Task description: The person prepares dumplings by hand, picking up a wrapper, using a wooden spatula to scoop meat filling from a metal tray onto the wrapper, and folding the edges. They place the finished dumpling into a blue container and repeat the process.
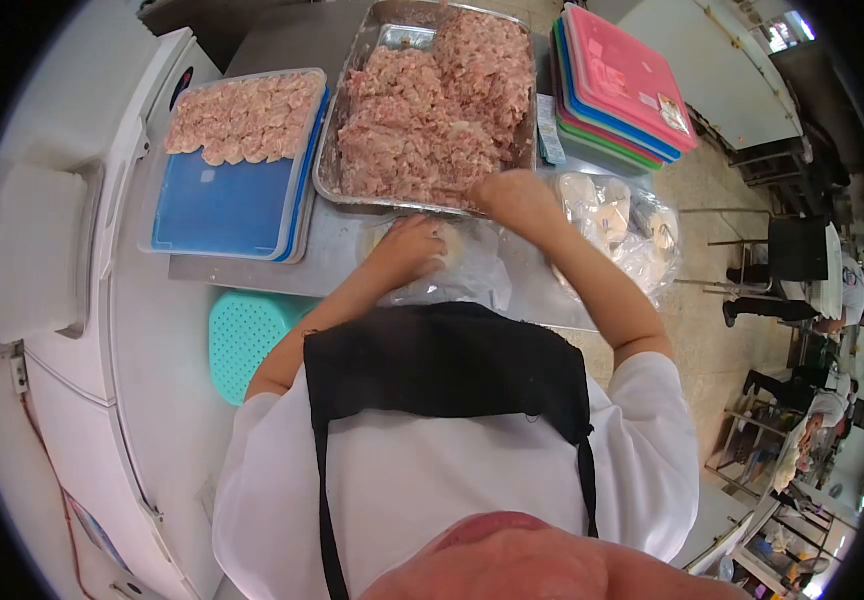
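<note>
A deep metal tray heaped with raw minced meat stands in front of me. My right hand is closed at its near right corner, against the meat; whatever its fingers hold is hidden. Just below the near rim, my left hand is curled, with a pale round dough wrapper at its fingertips. Under that hand lies a clear plastic bag. On the left, a tray with a blue base carries rows of filled dumplings across its far half.
Stacked coloured trays stand at the back right. Plastic bags of round white wrappers lie by my right forearm. A turquoise perforated stool is below the table's left edge, beside a white fridge. Other people are far right.
</note>
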